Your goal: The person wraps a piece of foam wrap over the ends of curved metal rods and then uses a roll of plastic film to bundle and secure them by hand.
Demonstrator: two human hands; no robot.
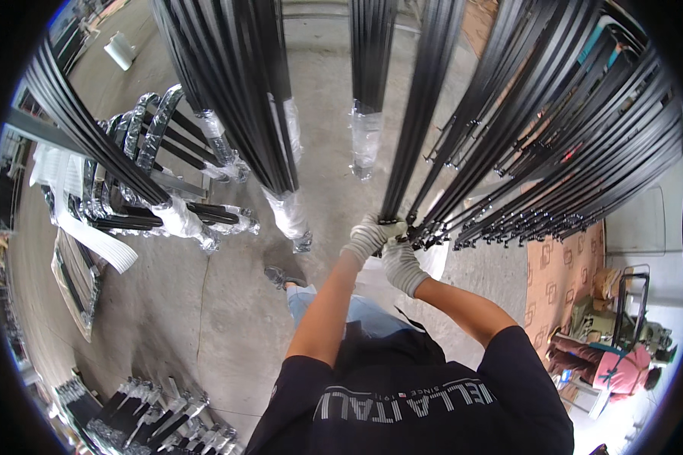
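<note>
Both my hands wear pale knitted gloves and meet at the lower end of a bundle of long black strips (413, 129), right of the middle. My left hand (368, 236) is closed around the end of the strips. Close against it, my right hand (403, 265) is closed at the same end, its fingertips partly hidden. To the right, more black strips (501, 152) fan out with small fittings at their lower ends. A white sheet (435, 262) shows behind my right hand.
Other hanging black bundles (243, 114) have ends wrapped in clear film (288, 216). Wrapped black frames (140, 140) stand at left on the concrete floor (228, 303). Film-wrapped pieces (148, 417) lie at lower left. A person in a pink top (626, 371) is at far right, beside a patterned board (550, 284).
</note>
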